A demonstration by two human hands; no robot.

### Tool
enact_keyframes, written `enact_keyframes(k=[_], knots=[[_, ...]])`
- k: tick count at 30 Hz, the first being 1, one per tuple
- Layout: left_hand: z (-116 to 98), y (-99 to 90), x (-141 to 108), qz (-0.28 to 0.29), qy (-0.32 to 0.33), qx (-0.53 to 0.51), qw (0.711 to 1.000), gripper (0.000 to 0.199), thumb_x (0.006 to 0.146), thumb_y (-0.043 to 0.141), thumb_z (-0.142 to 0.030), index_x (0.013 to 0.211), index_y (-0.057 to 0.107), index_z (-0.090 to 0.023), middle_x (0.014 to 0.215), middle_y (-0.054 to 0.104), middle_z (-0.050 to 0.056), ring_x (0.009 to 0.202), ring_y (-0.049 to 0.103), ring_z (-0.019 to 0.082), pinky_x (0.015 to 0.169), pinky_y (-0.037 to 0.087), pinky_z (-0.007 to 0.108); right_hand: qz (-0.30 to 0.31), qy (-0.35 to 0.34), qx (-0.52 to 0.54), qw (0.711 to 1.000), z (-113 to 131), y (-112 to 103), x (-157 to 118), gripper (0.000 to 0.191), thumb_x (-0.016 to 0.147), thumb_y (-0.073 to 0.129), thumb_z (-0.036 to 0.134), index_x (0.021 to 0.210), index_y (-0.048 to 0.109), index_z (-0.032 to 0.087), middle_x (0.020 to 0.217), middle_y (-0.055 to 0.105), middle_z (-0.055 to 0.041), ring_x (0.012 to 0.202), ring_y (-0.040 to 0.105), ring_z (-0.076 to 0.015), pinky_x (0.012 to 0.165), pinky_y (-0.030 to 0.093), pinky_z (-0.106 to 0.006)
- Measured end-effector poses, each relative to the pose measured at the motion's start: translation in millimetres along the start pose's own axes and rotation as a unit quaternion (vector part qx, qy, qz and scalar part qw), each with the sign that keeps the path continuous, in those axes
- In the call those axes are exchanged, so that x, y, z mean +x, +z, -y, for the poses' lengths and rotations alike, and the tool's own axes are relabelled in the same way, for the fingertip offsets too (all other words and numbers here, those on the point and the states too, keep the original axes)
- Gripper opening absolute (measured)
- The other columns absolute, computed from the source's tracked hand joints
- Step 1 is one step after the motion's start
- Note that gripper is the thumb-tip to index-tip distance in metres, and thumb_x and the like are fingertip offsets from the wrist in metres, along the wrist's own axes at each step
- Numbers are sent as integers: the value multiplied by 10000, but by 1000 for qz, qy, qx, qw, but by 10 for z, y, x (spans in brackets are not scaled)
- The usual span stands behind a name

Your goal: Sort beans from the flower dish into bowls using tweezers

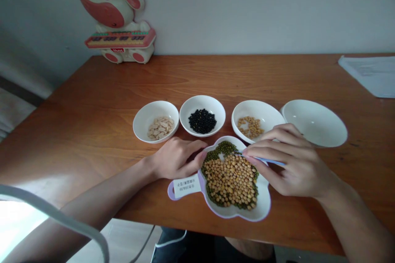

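Observation:
A white scalloped tray [264,198] with a lilac rim and a labelled handle lies on the table near its front edge. In it are yellow soybeans [226,181], with green mung beans [226,147] showing along the top and sides. My left hand [179,158] is closed on the tray's left rim, thumb and forefinger at the edge. Between the fingers of my right hand [291,162] is a slim blue pair of tweezers [268,160]. Its silvery tips are over the beans at the tray's upper right; whether they grip a bean I cannot tell.
Behind the tray stand white bowls: one with pale flat seeds [160,127], one with black beans [202,121], one with soybeans [249,126]. Farther right, a larger white bowl [314,121] is partly behind my hand. A cow-shaped toy keyboard [120,40] and papers [372,76] sit farther back.

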State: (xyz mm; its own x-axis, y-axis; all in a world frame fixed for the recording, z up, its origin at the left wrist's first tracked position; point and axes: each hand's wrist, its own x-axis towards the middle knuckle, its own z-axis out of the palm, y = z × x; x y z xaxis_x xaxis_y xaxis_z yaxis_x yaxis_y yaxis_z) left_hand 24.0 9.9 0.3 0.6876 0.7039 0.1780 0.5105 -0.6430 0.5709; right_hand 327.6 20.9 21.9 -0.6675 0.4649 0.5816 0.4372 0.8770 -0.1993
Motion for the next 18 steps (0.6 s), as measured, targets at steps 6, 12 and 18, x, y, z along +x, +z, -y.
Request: enact_keyframes(k=[6,12,18], knots=[[30,12,-6,-2,9,-12,1000,315,1067,407,-300,1099,673,-134,821,778,70,664,741,177,581,547,279,8,1,10,1000,1,15,-5,213,891,710,135,1070,722,248,930,808,34,805,683,-164,817,491,-393],[22,0,-1,10,7,-13,1000,302,1066,402,-291,1054,663,-140,813,767,67,650,724,169,579,544,277,-6,19,32,999,-10,14,-3,234,864,736,123,1059,727,253,922,807,36,795,695,-168,784,517,-394],[38,20,-15,3,13,-2,1000,323,1076,395,-309,1060,671,-143,822,776,65,664,731,169,587,539,273,-52,40,52,997,-24,7,15,294,856,749,102,1076,717,295,914,817,38,759,710,-182,748,557,-406]])
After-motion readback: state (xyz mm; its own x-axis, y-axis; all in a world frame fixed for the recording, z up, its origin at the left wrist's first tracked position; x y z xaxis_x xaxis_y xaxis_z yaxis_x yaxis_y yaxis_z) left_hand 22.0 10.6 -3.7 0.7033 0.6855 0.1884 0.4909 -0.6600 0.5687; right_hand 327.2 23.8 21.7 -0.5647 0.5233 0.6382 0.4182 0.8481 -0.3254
